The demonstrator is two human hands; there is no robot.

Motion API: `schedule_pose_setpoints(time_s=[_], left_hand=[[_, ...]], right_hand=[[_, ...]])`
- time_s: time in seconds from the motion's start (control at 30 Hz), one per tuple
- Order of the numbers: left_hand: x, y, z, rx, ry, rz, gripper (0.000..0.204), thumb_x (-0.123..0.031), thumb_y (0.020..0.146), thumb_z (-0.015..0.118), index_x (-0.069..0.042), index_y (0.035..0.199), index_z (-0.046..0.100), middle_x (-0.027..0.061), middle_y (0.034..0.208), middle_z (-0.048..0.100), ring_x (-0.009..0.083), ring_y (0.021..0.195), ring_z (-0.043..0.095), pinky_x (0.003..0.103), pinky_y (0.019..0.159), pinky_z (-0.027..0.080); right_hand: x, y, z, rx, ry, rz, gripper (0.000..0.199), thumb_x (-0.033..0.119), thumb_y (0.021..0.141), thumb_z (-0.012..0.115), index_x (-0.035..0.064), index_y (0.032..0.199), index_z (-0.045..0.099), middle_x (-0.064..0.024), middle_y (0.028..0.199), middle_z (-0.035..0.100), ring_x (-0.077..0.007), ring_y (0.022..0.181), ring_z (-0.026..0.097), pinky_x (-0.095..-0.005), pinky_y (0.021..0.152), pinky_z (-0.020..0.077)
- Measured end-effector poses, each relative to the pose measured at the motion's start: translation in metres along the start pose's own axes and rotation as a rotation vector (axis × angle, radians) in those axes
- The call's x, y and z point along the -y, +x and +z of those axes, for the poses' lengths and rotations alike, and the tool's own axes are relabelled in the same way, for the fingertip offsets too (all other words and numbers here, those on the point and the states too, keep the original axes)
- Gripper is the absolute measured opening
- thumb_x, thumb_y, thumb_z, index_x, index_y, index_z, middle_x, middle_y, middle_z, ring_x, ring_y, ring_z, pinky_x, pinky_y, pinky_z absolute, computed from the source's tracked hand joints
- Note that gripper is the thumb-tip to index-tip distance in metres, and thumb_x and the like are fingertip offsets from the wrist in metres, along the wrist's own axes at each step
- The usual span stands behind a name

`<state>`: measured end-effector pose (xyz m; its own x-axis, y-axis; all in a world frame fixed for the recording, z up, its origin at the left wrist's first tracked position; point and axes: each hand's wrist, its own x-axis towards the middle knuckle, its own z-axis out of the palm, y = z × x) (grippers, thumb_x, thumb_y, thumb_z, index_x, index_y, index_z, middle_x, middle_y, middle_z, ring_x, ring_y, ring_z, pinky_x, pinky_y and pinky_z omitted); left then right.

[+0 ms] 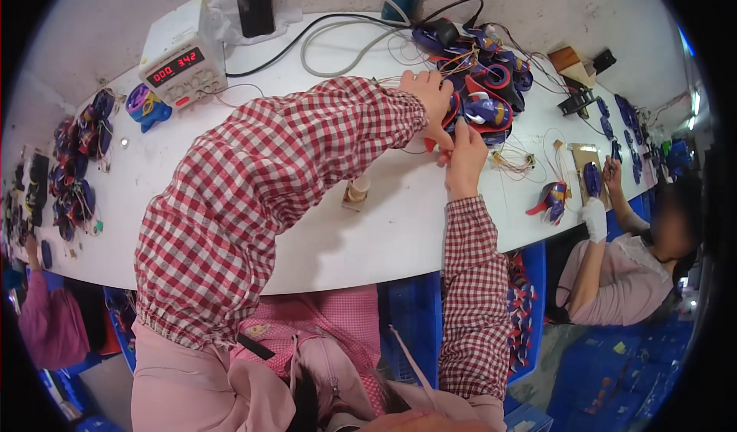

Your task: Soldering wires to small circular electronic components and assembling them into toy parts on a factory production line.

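Both forearms wear red-and-white checked sleeves. At the pile's near left edge my left hand bends its fingers round a purple-and-red plastic toy part, which it mostly hides. Just below and to the right, my right hand has thumb and fingers pressed together against that part; whatever small thing they pinch is hidden. Behind and right of my hands lies a heap of purple-and-red toy shells with thin wires. Loose wires with small ends rest beside my right hand.
A white power supply with a lit red display stands back left, near a blue-and-purple round part. A phone leans against the wall. A small spool-like item sits nearer. At right, a co-worker handles a purple part.
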<state>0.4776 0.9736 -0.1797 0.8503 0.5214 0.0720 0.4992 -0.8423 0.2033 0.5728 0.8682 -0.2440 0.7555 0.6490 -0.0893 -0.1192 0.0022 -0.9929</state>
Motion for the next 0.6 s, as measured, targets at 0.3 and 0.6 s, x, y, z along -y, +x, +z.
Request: schedule_pose_setpoints(time_s=[0.3,0.6], left_hand=[[0.018,-0.007,0.006,0.048,-0.017,-0.031,0.098,-0.057,0.051,0.073,-0.006,0.129,0.040,0.0175,0.116,0.050,0.0316,0.110,0.048,0.047,0.090,0.037],[0.014,-0.020,-0.066,-0.440,-0.032,0.203,0.080,-0.047,0.054,0.074,-0.005,0.119,0.051,0.0171,0.104,0.055,0.0332,0.099,0.053,0.043,0.083,0.044]], right_hand=[[0.005,-0.017,-0.004,0.061,-0.021,0.022,0.028,0.025,0.088,0.060,-0.0006,0.097,0.054,-0.0018,0.058,0.052,-0.0064,0.042,0.044,-0.0190,0.038,0.0329],[0.008,-0.069,-0.086,0.148,0.313,-0.094,0.020,0.020,0.089,0.060,0.0014,0.096,0.056,-0.0012,0.062,0.052,-0.0070,0.049,0.047,-0.0196,0.043,0.0359]])
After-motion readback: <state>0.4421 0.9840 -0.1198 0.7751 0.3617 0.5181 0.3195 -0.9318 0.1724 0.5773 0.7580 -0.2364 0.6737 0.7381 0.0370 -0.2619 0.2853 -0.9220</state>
